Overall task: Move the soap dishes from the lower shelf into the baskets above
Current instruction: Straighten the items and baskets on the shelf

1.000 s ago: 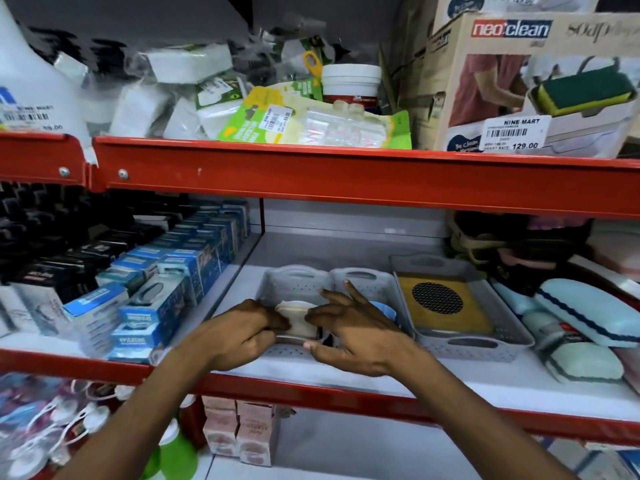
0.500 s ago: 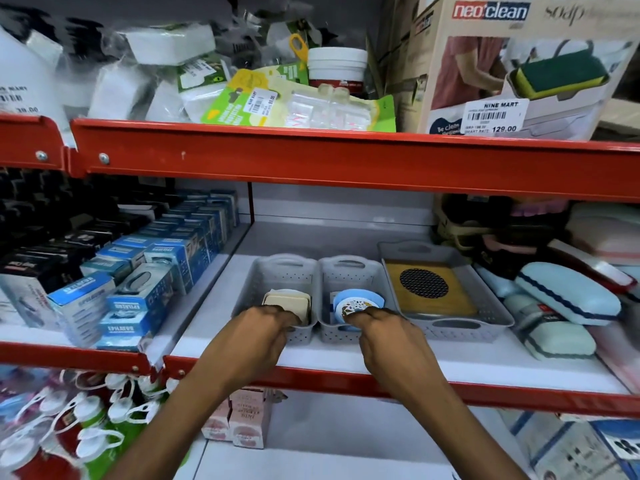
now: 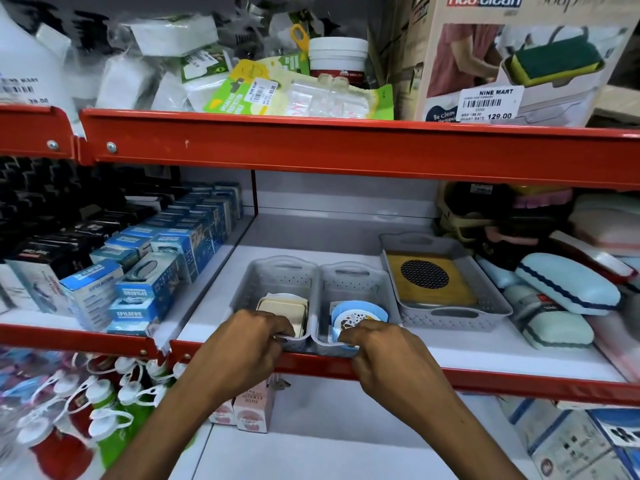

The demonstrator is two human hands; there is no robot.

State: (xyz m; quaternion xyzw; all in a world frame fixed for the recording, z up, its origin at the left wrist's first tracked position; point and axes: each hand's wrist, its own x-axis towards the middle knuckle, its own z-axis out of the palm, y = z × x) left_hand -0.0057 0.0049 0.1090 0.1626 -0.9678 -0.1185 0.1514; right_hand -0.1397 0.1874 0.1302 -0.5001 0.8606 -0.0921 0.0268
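Two small grey perforated baskets stand side by side at the front of the middle shelf. The left basket (image 3: 277,280) holds a cream rectangular soap dish (image 3: 282,308). The right basket (image 3: 349,289) holds a round blue soap dish (image 3: 360,311) with a patterned middle. My left hand (image 3: 247,344) grips the front rim of the left basket. My right hand (image 3: 384,355) grips the front rim of the right basket. The front walls of both baskets are partly hidden by my fingers.
A wider grey tray (image 3: 450,313) with a yellow board sits right of the baskets. Pale blue cases (image 3: 568,284) lie further right, blue boxes (image 3: 149,289) to the left. The red shelf edge (image 3: 346,147) runs overhead; pink boxes (image 3: 252,410) stand on the shelf below.
Both hands left the cream soap dish, drew back toward me and closed on the front rims of the two baskets. The baskets now sit closer to the shelf's front edge.
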